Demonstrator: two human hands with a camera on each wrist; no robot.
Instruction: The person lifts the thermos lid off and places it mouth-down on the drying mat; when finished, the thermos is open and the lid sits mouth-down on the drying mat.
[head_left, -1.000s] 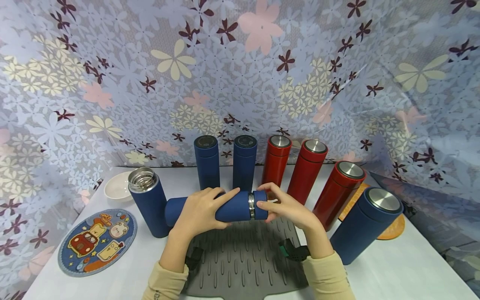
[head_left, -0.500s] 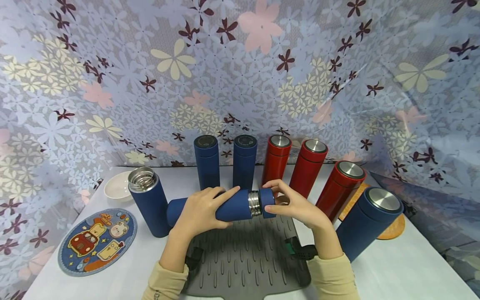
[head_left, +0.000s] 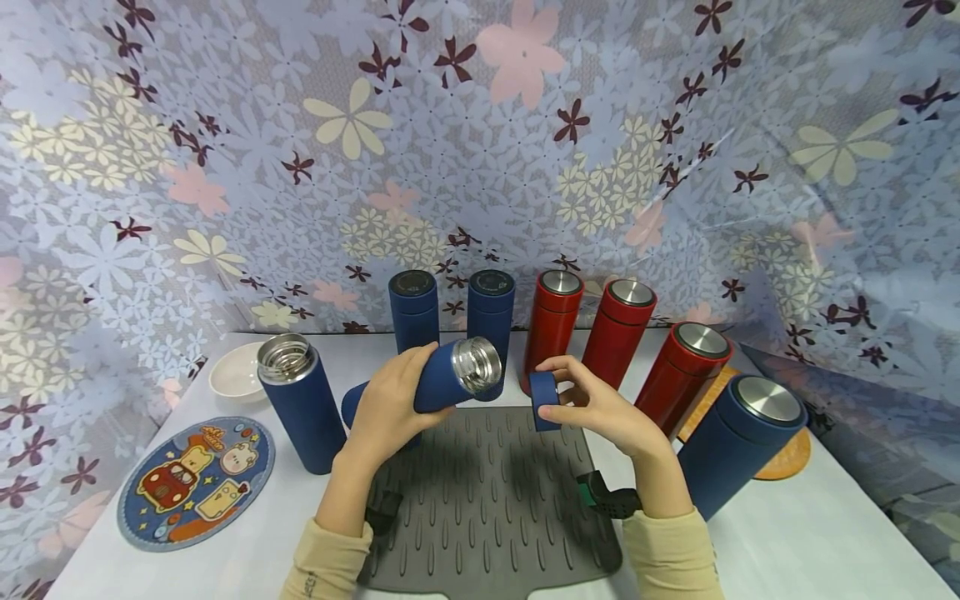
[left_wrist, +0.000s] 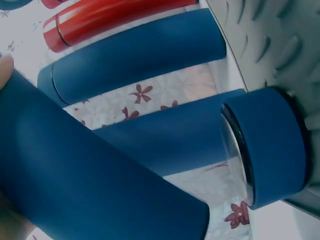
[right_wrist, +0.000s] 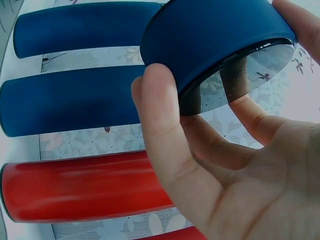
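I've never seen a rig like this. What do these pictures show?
There's no machine here, just a person wearing cameras. One on the head, looking forward and down, took the wide picture; one on each wrist took the close-ups. The left hand grips an open, tilted bottle; the right hand pinches a blue lid apart from it. Below lies a grey mat. On the white table stand three red bottles, three closed blue bottles and an open one, with a bowl and round mat at the left. Another lid shows near the grey mat's edge in the left wrist picture.
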